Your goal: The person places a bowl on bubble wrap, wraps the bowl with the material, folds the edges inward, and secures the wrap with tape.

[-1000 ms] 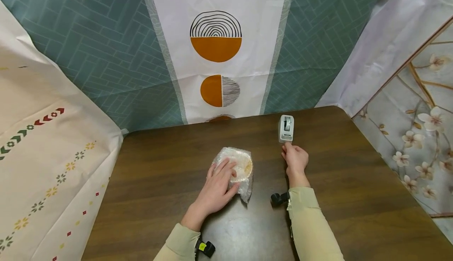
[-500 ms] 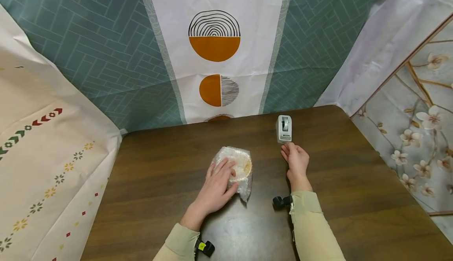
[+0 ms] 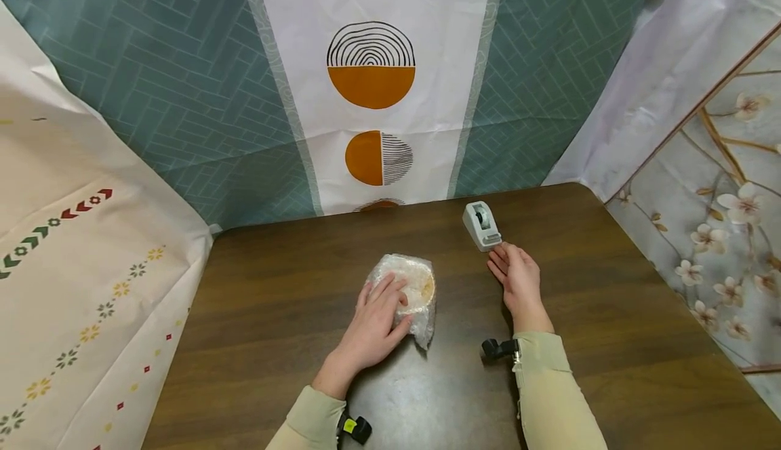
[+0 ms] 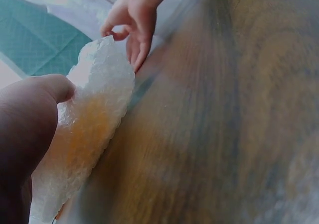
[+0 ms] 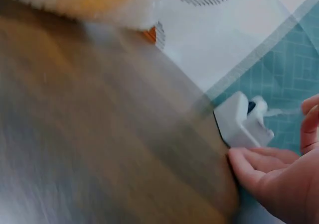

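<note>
My left hand (image 3: pixel 373 318) lies on top of a bubble-wrapped bundle (image 3: pixel 421 308) near the middle of the table, its fingers spread over the wrap. A round shape with a yellowish rim shows through the plastic, orange in the left wrist view; its kind is hidden. Ahead to the right stands a small white tape dispenser (image 3: pixel 481 225), turned at an angle. My right hand (image 3: pixel 518 277) is at its near end. In the right wrist view, a clear strip of tape (image 5: pixel 283 112) runs from the dispenser to the thumb and forefinger, which pinch it, while the other fingers extend beside the base.
The dark wooden table (image 3: pixel 274 287) carries these things. A patterned cloth (image 3: pixel 378 145) hangs behind its far edge, with light curtains at both sides. A black wrist camera (image 3: pixel 356 430) sits by the left cuff, and another (image 3: pixel 499 348) by the right.
The tape dispenser has shifted slightly left and turned, its near end now towards the right. My right hand has drawn a little right and back. The left hand and bundle stay put.
</note>
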The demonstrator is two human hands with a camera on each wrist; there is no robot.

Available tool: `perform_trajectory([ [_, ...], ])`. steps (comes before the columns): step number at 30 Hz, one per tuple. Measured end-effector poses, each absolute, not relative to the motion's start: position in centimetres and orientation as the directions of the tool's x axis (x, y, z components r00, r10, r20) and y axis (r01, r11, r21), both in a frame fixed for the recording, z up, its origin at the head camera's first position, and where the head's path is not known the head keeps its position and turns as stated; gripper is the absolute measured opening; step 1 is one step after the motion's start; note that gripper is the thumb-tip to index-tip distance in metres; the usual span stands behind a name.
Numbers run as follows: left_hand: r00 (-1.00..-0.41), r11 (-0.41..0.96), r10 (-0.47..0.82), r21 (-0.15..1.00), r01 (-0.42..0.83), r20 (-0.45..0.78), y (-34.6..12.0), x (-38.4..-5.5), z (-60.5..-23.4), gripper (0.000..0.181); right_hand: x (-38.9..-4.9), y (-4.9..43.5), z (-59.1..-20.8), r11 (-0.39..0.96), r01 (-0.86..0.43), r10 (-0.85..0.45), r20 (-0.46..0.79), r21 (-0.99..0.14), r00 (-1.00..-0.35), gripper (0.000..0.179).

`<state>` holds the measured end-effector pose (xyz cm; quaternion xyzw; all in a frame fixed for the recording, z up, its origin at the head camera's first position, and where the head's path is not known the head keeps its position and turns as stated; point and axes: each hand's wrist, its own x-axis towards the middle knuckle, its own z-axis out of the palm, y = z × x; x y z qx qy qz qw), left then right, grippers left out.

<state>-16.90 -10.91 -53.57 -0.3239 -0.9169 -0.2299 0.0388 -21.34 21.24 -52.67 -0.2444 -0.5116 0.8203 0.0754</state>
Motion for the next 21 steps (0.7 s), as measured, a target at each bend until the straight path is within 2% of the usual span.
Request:
perform_trajectory([
  [5,-0.785,0.68,0.579,0.401,0.614,0.22,-10.8,-16.9,-53.7,0.02,-21.0,22.1,-53.3,-0.429,0.17,0.359,-0.341,-0.887,-0.869,0.032],
  [12,-0.784,0.68,0.578,0.398,0.616,0.226,-10.9,-16.9,-53.6,0.019,-20.8,22.5,-53.8,-0.407,0.127,0.326,-0.274,-0.904,-0.905,0.014],
  [15,-0.782,0.676,0.576,0.399,0.62,0.239,-11.0,-16.9,-53.7,0.018,-20.8,22.6,-53.8,-0.419,0.129,0.315,-0.277,-0.899,-0.908,0.013],
  [18,-0.777,0.668,0.578,0.402,0.626,0.25,-11.0,-16.9,-53.8,0.017,-20.8,22.7,-53.7,-0.346,0.167,0.331,-0.287,-0.923,-0.899,0.015],
  [21,-0.779,0.674,0.579,0.398,0.623,0.24,-11.0,-16.9,-53.8,0.017,-21.0,22.7,-53.8,-0.2,0.223,0.371,-0.285,-0.954,-0.884,0.023],
])
